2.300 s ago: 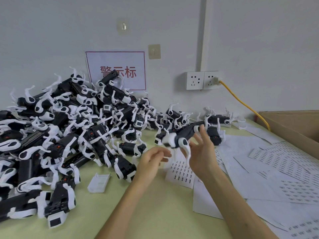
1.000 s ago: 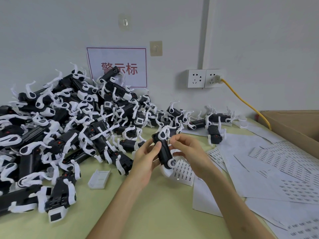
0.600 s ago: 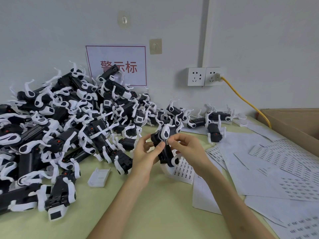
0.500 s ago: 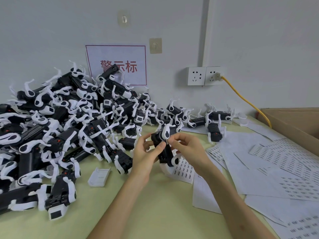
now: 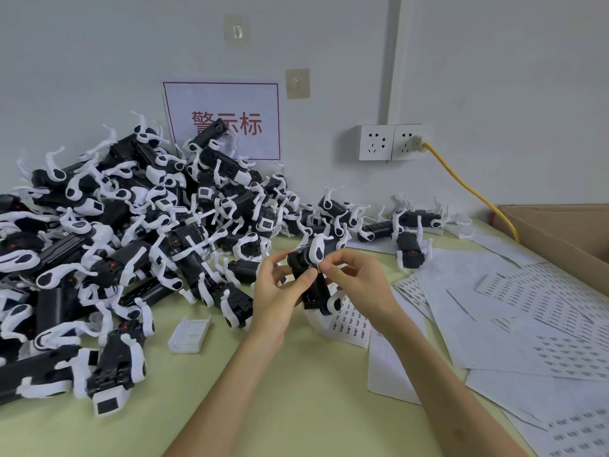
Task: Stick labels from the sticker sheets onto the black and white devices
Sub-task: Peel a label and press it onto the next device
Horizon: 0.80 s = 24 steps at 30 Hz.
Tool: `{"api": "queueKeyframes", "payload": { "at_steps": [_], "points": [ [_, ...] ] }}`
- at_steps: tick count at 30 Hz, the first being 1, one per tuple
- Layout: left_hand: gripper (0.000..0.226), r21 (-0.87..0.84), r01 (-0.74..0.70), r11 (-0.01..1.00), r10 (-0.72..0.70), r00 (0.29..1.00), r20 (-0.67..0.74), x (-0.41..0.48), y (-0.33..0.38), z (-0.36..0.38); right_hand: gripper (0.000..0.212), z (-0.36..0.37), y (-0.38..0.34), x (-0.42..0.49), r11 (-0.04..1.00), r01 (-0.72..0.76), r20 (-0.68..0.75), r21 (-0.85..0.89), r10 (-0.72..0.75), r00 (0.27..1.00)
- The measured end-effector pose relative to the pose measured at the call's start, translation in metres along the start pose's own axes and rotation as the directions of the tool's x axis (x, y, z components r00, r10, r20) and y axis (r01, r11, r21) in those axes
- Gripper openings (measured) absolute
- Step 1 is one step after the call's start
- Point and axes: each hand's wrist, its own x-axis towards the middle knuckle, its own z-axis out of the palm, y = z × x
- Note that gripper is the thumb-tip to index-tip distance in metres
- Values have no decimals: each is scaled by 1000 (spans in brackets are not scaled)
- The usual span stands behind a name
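- A pale green desk (image 5: 296, 407) runs along a grey wall.
- A pile (image 5: 131, 242) of black and white devices covers the desk's left half and heaps up against the wall at the back edge. A few strays trail along that edge toward the right.
- White sticker sheets (image 5: 527, 308) overlap across the desk's right half, from mid-desk down to the front right corner. Many of them carry rows of small printed labels.
- An open cardboard box (image 5: 560, 232) sits at the desk's back right corner.
- A red-bordered sign (image 5: 224, 103) hangs on the wall behind the pile, its lower part hidden by devices.
- The left hand (image 5: 276, 298) grips one device (image 5: 313, 285) above the desk's middle, thumb laid across the black body and fingers curled behind it.
- The right hand (image 5: 359, 285) is beside it, thumb and forefinger pinching a small label (image 5: 319, 267) against the device's upper end, just under its white cap.
- A double socket (image 5: 392, 141) on the wall feeds a yellow cable (image 5: 468, 189) that drops behind the box.
- A white plastic cover (image 5: 190, 334) lies alone on the desk, just in front of the pile.
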Motion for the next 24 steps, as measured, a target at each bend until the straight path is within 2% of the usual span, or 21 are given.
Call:
{"api": "queueKeyframes", "payload": {
  "at_steps": [24],
  "points": [
    [47, 34, -21, 999, 21, 1000, -11, 1, -1, -1, 12, 2, 1, -1, 1000, -9, -9, -14, 8, 1000]
  ]
}}
